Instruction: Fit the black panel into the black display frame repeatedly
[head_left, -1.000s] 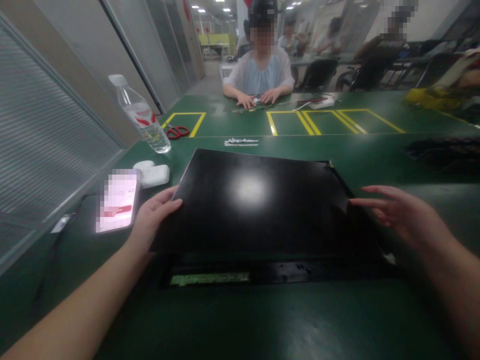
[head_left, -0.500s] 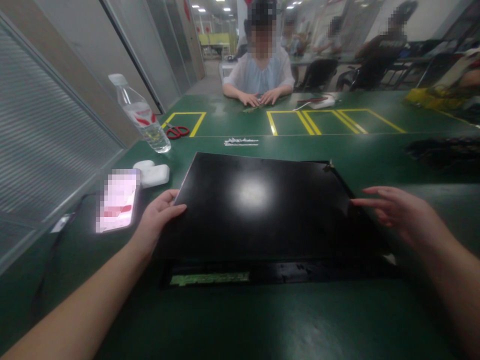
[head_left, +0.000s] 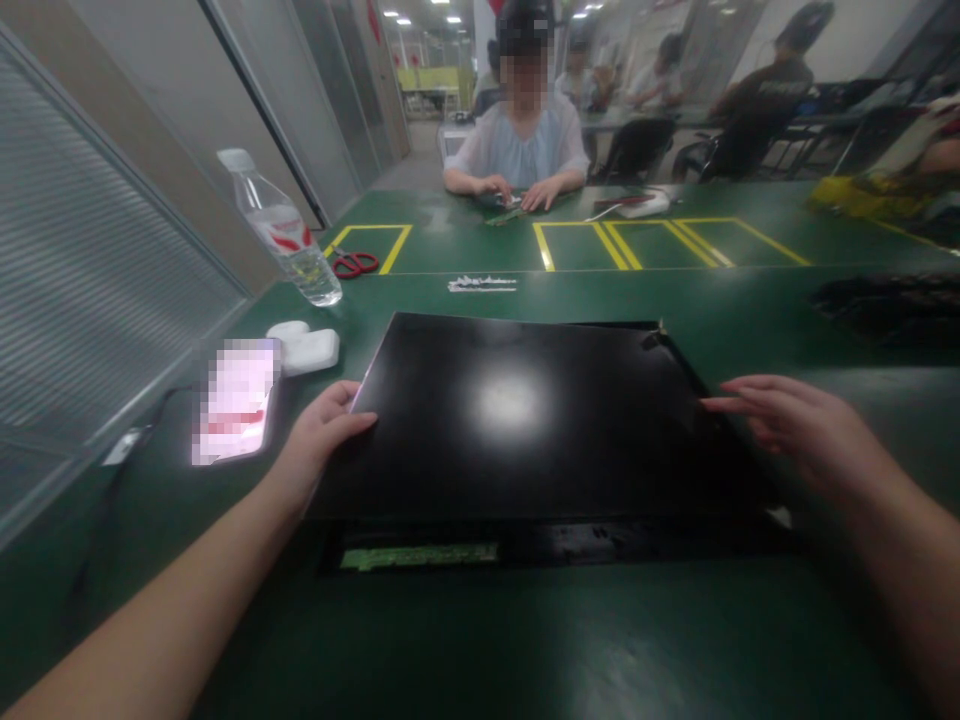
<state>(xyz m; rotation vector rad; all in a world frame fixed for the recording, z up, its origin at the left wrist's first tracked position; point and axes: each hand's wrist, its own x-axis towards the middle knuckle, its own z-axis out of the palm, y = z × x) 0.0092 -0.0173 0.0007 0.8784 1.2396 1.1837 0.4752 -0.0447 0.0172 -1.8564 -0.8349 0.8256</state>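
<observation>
Left hand (head_left: 319, 440): grips the black panel (head_left: 517, 420) by its left edge, thumb on top.
Right hand (head_left: 806, 432): open, fingertips at its right edge.
Long axis: across mid-frame, hand to hand.

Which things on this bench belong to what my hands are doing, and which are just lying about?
In hand: black panel, left hand gripping its left edge, right hand open at its right edge, green circuit strip along its near side.
Lying about: phone, white case, water bottle, red scissors.
</observation>
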